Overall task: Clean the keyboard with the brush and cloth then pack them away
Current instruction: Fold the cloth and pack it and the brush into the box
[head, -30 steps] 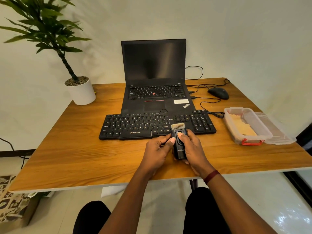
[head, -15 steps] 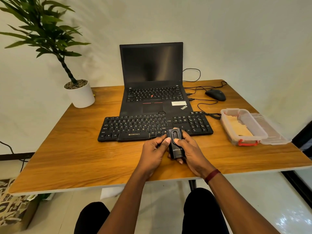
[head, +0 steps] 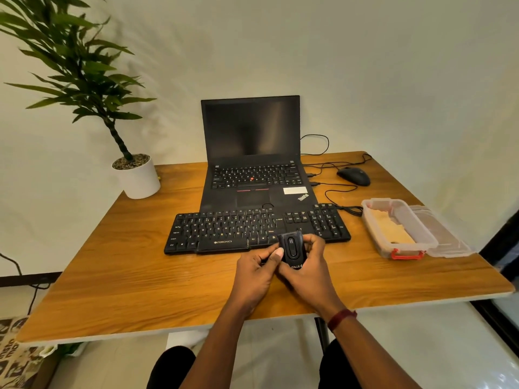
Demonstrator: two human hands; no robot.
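A black retractable brush is held just in front of the black external keyboard, near its right half. No bristles show; only the dark casing with a slider is visible. My left hand pinches the casing's left side with thumb and fingers. My right hand wraps around its right side and bottom. A yellowish cloth lies inside the clear plastic box with red clips at the right of the table.
An open black laptop stands behind the keyboard. A black mouse and cables lie at the back right. The box's clear lid rests beside it. A potted plant stands at the back left corner of the wooden table.
The brush's bristles, sticking out one second ago, have gone back into the casing. Both hands kept hold of it in about the same place in front of the keyboard.
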